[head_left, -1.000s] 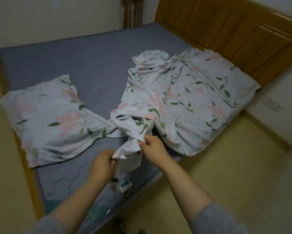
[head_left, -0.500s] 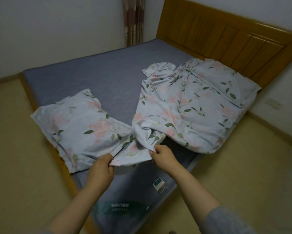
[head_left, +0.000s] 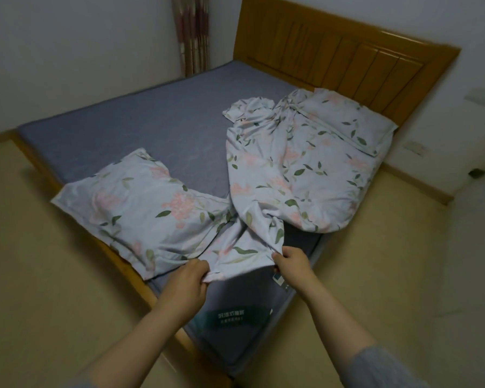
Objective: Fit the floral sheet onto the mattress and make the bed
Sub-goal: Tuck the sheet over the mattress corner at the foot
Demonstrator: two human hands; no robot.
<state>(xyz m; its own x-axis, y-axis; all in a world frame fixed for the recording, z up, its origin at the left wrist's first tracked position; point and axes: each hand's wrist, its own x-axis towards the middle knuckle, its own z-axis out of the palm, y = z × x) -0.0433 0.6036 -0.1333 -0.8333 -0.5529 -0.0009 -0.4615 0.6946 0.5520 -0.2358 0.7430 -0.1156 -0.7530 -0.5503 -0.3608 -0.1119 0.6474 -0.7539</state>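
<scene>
As hands [head_left: 183, 284] [head_left: 291, 265] pinch, floral sheet [head_left: 286, 175] (rumpled) stretches.

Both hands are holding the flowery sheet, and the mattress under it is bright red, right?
Not quite. The mattress is greyish blue, not red, as the head view shows. The rest holds: the left hand and the right hand both grip the edge of the flowery sheet.

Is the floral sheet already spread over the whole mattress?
No, the floral sheet lies bunched on one side, leaving most of the grey mattress bare.
</scene>
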